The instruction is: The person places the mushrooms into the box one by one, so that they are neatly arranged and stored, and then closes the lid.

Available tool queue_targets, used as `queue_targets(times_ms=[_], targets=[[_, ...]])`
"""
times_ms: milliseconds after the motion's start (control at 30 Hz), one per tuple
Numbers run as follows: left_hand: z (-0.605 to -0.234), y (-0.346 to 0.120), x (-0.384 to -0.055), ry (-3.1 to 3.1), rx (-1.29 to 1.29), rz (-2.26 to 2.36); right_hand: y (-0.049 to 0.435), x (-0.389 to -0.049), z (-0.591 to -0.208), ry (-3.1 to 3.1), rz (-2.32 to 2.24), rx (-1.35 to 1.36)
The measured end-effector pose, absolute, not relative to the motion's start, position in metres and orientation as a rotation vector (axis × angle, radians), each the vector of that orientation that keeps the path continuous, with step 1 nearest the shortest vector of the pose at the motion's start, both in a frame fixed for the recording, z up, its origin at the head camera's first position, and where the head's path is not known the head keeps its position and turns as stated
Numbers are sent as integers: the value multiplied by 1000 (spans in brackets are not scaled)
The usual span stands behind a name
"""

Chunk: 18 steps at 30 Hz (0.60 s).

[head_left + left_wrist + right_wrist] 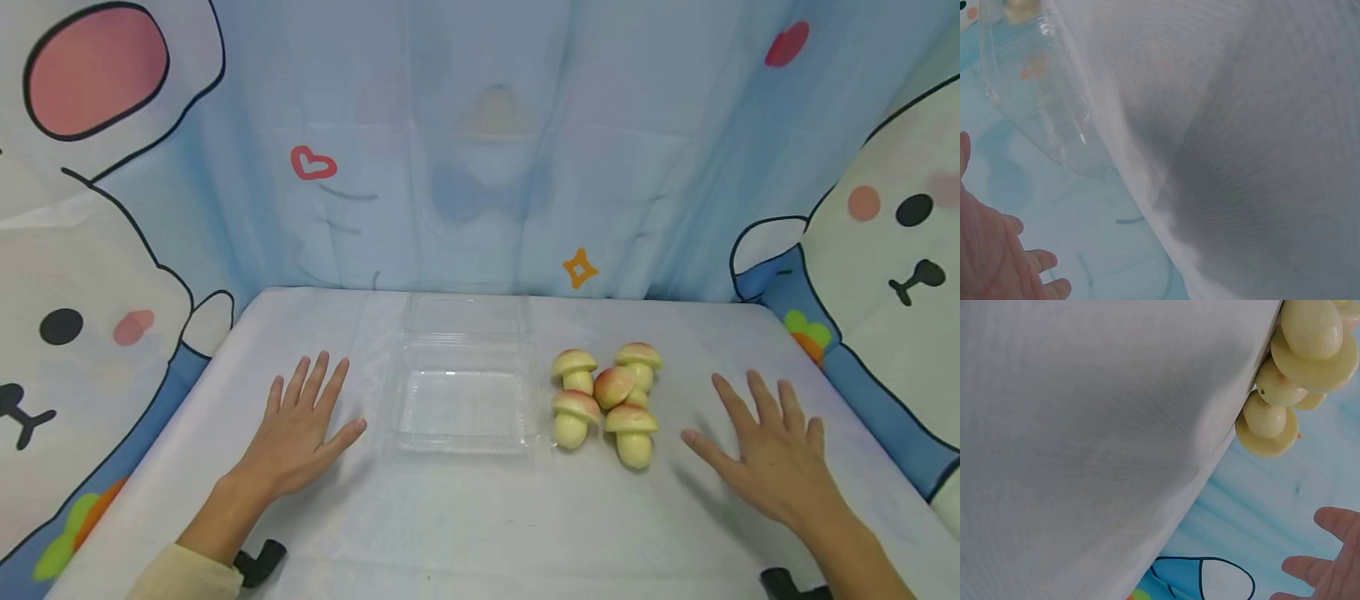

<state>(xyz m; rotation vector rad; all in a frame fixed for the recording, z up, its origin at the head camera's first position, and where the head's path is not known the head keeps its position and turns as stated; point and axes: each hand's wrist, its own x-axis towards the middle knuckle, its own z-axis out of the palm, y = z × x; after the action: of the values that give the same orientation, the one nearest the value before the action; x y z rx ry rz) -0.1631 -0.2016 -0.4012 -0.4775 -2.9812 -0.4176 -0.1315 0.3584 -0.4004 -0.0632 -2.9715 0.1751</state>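
Observation:
My left hand [300, 437] is spread with straight fingers over the left part of the table, holding nothing. To its right stands a clear plastic box [465, 408] with its lid [467, 317] tilted back behind it. Several toy mushrooms [576, 408], pale yellow with reddish caps, sit in a cluster just right of the box. Beyond them on the right, my right hand [772, 458] has its fingers spread, apart from the mushrooms. In the left wrist view the box [1041, 94] shows beside the left fingers; the right wrist view has the mushrooms [1310, 337] from low down.
A white cloth covers the table [480, 525]. Behind it hangs a light blue curtain [375, 208] printed with cartoon animals, also along both sides. Black strap ends [260, 563] show near each wrist.

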Motion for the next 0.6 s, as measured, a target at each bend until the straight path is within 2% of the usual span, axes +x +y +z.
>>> queue_targets(times_ms=[600], targets=[[-400, -201, -163, -2970, -476, -459, 355, -126, -397, -2943, 272, -47]])
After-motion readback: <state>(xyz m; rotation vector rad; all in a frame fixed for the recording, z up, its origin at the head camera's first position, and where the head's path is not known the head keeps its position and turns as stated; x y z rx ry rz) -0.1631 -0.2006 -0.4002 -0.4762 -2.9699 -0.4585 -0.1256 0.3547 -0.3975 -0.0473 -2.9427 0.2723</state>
